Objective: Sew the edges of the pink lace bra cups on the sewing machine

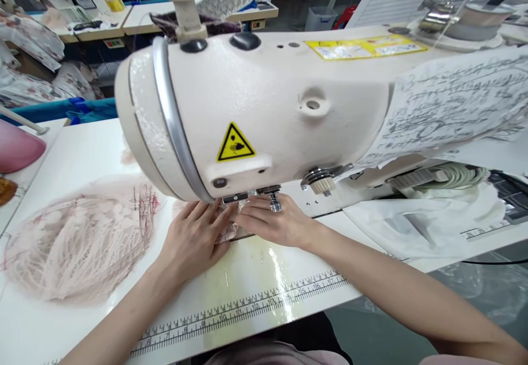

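Note:
A white sewing machine [280, 101] spans the view, its head above both hands. A small piece of pale pink lace fabric [226, 234] lies beneath it, mostly covered by my fingers. My left hand [196, 238] rests on this fabric with its fingers stretched forward and the thumb out to the side. From the right, my right hand [276, 219] reaches in with bent fingers closed on the fabric's edge, close to my left fingertips. The needle and presser foot are hidden by the machine head and my hands.
A heap of pink lace [86, 238] lies on the table at left. A printed ruler strip [239, 310] runs along the front edge. White cloth [412, 222] and a coiled cord [457, 181] sit at right. Handwritten paper [457, 106] covers part of the machine arm.

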A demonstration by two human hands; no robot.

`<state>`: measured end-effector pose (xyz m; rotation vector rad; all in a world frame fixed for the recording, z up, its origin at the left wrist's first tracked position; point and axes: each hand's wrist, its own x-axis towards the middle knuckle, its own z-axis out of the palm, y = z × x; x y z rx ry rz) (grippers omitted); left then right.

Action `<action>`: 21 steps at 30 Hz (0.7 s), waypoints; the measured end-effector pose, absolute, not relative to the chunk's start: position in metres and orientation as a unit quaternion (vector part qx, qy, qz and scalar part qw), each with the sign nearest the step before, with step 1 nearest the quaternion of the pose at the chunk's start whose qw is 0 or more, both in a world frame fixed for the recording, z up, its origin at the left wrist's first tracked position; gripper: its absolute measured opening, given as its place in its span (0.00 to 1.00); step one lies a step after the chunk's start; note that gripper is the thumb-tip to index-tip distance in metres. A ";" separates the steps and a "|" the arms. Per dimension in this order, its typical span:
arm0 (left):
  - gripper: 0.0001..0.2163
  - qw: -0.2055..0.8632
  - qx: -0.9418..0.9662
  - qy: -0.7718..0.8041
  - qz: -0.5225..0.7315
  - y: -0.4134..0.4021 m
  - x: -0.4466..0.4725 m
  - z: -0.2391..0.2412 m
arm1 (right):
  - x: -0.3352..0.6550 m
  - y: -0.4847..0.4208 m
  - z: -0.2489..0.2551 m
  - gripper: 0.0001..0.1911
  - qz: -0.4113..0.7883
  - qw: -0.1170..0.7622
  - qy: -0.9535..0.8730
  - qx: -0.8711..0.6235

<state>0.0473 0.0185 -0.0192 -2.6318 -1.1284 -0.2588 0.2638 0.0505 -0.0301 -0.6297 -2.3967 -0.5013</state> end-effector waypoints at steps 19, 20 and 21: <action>0.10 0.144 -0.923 -0.300 -0.195 0.021 0.034 -0.019 | 0.255 0.048 -0.041 0.10 -0.103 0.298 -0.933 -0.175; 0.10 0.143 -0.922 -0.302 -0.196 0.022 0.033 -0.018 | 0.254 0.048 -0.042 0.10 -0.101 0.298 -0.933 -0.175; 0.10 0.142 -0.921 -0.304 -0.196 0.022 0.033 -0.018 | 0.253 0.048 -0.042 0.10 -0.100 0.301 -0.932 -0.177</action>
